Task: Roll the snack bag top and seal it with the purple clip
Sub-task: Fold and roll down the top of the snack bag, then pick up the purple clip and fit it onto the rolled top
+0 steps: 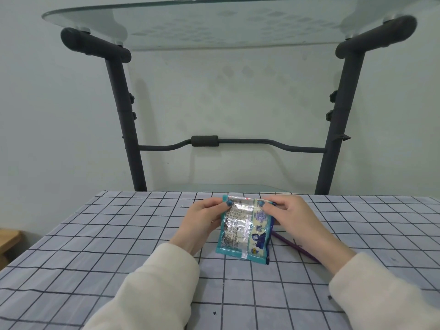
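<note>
Both forearms, in cream sleeves, reach forward and angle inward. The left hand (202,219) pinches the upper left corner of the snack bag (245,231), the right hand (294,217) its upper right corner, fingertips curled over the top edge.

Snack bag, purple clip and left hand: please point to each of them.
snack bag (245,231): head view, middle of printed face.
purple clip (295,247): head view, visible bar on the cloth.
left hand (202,219): head view, back of hand.

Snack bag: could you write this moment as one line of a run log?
stage: rolling top | snack bag: top edge pinched by left hand and right hand | purple clip: on tablecloth, untouched
</note>
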